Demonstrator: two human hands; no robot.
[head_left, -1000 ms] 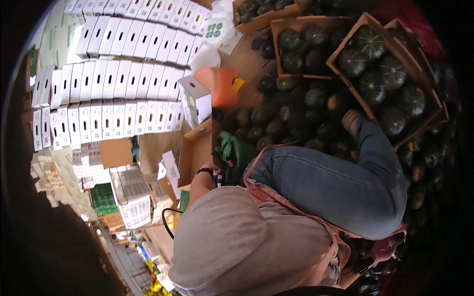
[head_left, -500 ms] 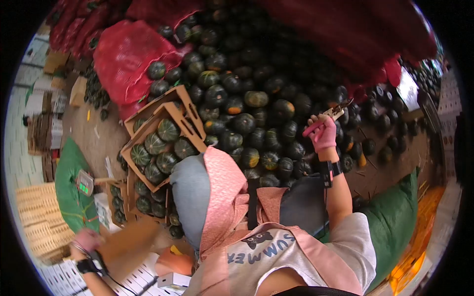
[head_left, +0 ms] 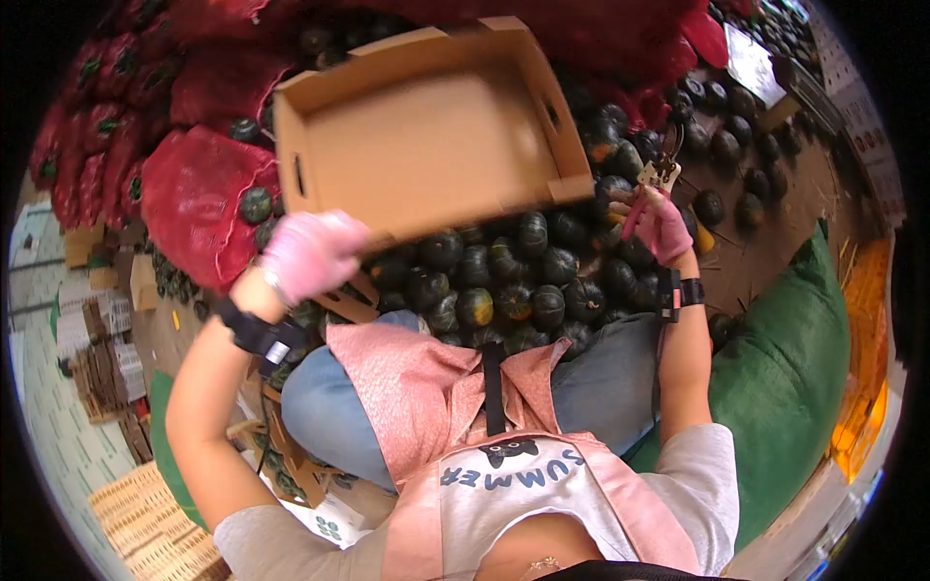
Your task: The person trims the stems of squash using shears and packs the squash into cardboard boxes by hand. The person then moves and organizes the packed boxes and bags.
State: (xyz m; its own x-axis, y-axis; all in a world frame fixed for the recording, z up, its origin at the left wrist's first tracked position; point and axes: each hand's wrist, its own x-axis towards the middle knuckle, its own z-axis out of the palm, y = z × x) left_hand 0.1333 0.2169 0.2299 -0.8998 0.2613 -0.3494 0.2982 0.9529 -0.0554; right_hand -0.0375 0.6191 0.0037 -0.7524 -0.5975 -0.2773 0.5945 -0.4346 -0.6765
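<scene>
A shallow cardboard box (head_left: 426, 145), blurred by motion, is tilted above the dark green squashes (head_left: 475, 305). My left hand (head_left: 312, 254), in a pink glove, is closed on the box's near left corner. To the right of the box, my right hand (head_left: 659, 225), gloved in pink too, grips pink-handled clippers (head_left: 661, 174). Their metal jaws point up and away from me. The box's inside shows nothing in it and faces me.
Red mesh sacks (head_left: 199, 198) lie at the left and along the far side. A green sack (head_left: 785, 387) lies beside my right arm. Partly hidden boxes of squashes stand by my left knee. A woven basket (head_left: 155, 518) is at the lower left.
My left hand has swung the box from my left side up and over the squashes in front. My right hand still holds the clippers, and the view has turned from the stacked white boxes.
</scene>
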